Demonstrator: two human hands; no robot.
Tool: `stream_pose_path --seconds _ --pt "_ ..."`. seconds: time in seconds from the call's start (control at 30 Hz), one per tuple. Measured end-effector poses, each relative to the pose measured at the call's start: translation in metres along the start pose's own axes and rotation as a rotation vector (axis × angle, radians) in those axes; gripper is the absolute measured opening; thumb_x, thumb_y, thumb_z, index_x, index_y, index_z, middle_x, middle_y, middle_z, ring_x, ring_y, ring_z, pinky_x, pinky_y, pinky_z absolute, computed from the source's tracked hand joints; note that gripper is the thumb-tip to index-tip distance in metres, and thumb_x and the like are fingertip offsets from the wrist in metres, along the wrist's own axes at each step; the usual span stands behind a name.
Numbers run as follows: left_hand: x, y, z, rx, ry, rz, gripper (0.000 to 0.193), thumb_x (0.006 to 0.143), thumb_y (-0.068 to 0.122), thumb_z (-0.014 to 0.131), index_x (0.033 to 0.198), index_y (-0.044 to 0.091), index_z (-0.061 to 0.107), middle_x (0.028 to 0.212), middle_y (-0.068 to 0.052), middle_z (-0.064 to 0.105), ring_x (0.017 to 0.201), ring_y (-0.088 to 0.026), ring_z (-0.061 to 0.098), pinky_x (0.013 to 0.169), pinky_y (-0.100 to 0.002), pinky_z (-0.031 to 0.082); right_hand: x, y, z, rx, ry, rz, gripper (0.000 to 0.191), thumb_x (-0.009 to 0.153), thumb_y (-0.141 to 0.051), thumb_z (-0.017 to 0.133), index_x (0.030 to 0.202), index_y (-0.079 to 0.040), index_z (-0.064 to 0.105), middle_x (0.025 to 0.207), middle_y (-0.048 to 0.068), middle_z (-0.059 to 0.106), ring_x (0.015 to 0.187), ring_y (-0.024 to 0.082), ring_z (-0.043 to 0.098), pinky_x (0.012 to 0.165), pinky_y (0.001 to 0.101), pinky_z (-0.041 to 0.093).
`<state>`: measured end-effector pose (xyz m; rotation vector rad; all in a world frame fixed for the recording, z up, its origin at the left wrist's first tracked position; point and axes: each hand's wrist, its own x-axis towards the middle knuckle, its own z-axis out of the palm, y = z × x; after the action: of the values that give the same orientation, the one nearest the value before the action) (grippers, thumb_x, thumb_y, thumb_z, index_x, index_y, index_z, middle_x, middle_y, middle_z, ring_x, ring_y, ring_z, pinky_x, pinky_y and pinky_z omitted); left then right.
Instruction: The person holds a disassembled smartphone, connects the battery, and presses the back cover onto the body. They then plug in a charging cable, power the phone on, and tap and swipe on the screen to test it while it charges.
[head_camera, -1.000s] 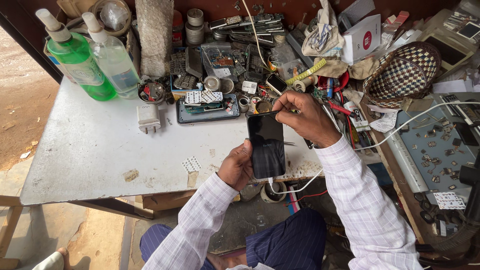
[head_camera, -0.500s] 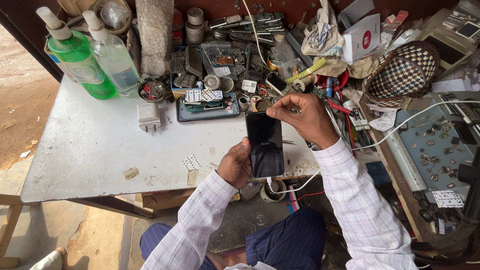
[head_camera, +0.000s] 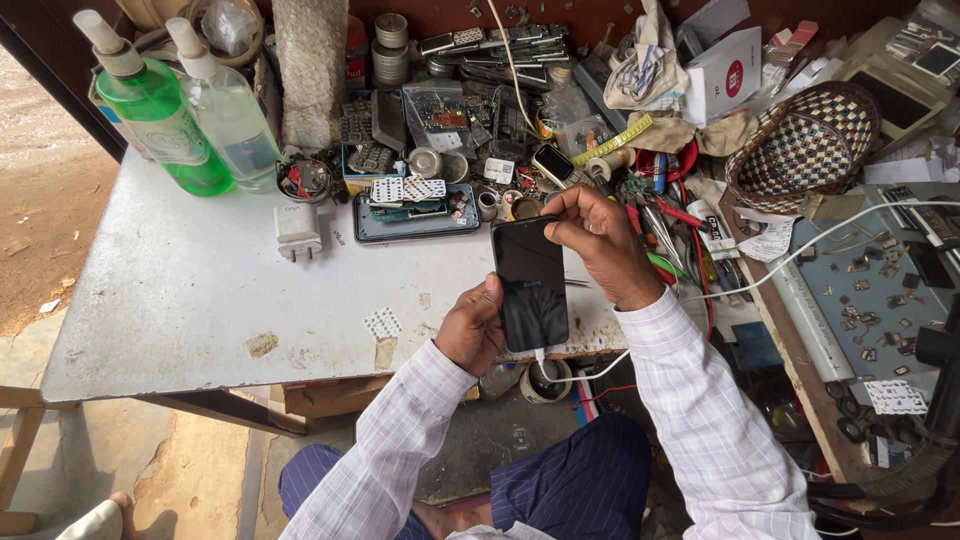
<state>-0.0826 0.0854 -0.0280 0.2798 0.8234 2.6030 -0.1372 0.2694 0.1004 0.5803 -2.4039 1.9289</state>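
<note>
White checked shirt sleeves (head_camera: 700, 420); navy pinstriped trousers (head_camera: 570, 480).

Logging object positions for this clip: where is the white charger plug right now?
In the head view, the white charger plug lies on the grey table, to the person's left, just below the green spray bottle and the clear spray bottle, well clear of both hands.

A worn grey tabletop (head_camera: 180, 300) carries a white charger (head_camera: 297, 230) near its middle, two spray bottles (head_camera: 190, 110) at eleven o'clock, and cluttered phone parts (head_camera: 450, 130) at twelve.
</note>
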Motion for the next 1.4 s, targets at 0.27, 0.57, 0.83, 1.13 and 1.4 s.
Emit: stream_pose_path --seconds 0.27,0.57,0.83,1.13,1.4 --pt "0.007 -0.012 -0.012 -0.043 0.025 0.027 0.035 0.115 0.028 0.044 0.116 -0.003 0.061 0.102 -0.003 0.071 0.092 -0.008 0.067 0.087 -0.023 0.057 -0.001 0.014 0.003 0.165 0.078 0.060 0.012 0.091 -0.008 0.061 0.102 -0.004 0.064 0.094 -0.001 0.062 0.090 0.007 0.057 0.085 0.0251 0.046" --pt "0.005 -0.007 -0.005 -0.006 0.022 0.022 0.039 0.114 0.031 0.043 0.116 -0.003 0.061 0.101 -0.004 0.071 0.090 -0.009 0.068 0.085 -0.024 0.058 -0.002 0.012 0.004 0.148 0.086 0.072 0.012 0.090 -0.007 0.060 0.101 -0.004 0.064 0.092 -0.001 0.061 0.088 0.007 0.055 0.083 0.0253 0.045" --pt "-0.001 0.006 0.011 -0.013 0.043 -0.023 0.043 0.106 0.035 0.040 0.121 -0.001 0.059 0.106 -0.007 0.073 0.093 -0.013 0.072 0.088 -0.029 0.061 -0.001 0.006 0.004 0.043 0.049 0.033 0.017 0.091 -0.010 0.073 0.103 -0.002 0.065 0.096 0.000 0.067 0.089 0.007 0.063 0.083 0.0240 0.052" --pt "0.003 -0.003 -0.002 0.000 0.066 -0.018 0.041 0.108 0.035 0.042 0.115 -0.002 0.060 0.096 -0.006 0.074 0.085 -0.013 0.072 0.082 -0.027 0.060 -0.005 0.005 -0.004 -0.135 0.126 -0.021 0.027 0.102 -0.028 0.067 0.106 -0.001 0.074 0.090 0.000 0.073 0.083 0.004 0.060 0.075 0.0227 0.049" --pt "0.005 0.000 0.000 -0.057 0.047 0.008 0.036 0.114 0.029 0.041 0.117 -0.003 0.057 0.101 -0.007 0.070 0.091 -0.013 0.072 0.090 -0.029 0.061 -0.008 -0.012 0.020 -0.595 0.253 -0.351 0.045 0.104 -0.045 0.066 0.124 -0.005 0.065 0.122 0.011 0.065 0.118 0.024 0.061 0.104 0.0395 0.046"
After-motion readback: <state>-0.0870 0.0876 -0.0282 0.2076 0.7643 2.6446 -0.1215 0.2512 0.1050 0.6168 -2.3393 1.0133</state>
